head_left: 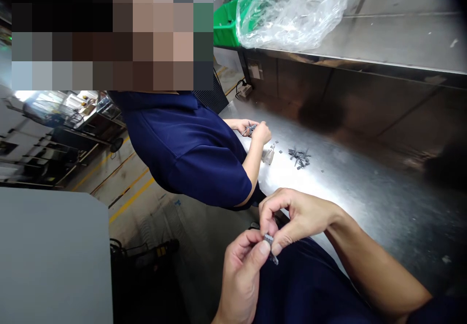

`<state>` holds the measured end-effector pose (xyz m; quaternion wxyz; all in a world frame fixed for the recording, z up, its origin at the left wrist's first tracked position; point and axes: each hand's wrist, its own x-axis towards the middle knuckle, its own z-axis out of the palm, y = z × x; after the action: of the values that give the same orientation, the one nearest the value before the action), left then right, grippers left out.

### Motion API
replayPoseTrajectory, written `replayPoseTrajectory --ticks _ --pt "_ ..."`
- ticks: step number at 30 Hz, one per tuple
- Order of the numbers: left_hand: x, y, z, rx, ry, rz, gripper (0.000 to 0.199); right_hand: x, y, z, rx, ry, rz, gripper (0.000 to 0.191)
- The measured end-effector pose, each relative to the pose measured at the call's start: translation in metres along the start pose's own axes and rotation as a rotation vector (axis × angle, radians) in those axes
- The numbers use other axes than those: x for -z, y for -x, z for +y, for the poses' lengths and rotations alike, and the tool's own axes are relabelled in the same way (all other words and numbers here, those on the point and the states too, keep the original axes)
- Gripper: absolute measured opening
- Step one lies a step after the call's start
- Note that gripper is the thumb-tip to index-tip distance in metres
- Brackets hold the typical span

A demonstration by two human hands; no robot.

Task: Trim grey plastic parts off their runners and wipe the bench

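A small grey part (268,239) is pinched between the fingertips of my left hand (243,270), above my lap at the lower middle. The thumb and index finger of my right hand (299,217) close on the same part from the other side. A darker end of the part sticks out below the fingertips. Beyond my hands, a pile of small dark pieces (299,158) lies on the shiny metal table (368,183). A few single pieces are scattered around the pile.
A person in a dark blue shirt (189,153) stands at the left, both hands on small grey pieces. Near them lies a metal tool (269,154). Above the table, a shelf (394,37) bears a green bin (226,25) and clear plastic bag (292,12). A grey panel (54,256) fills the lower left.
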<state>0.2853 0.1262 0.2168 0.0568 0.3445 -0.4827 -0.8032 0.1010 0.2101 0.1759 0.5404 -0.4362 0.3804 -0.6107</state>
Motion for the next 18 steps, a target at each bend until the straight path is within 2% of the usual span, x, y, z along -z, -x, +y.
replayPoseTrajectory --ticks 9,18 --pt "0.0011 -0.0051 -0.0003 0.006 -0.004 0.002 0.030 0.0022 -0.0027 0.0065 0.057 0.024 -0.006 0.039" --pt "-0.0014 -0.0074 -0.0002 0.019 -0.027 0.008 0.033 0.0032 0.0001 0.0092 -0.004 0.014 0.027 0.038"
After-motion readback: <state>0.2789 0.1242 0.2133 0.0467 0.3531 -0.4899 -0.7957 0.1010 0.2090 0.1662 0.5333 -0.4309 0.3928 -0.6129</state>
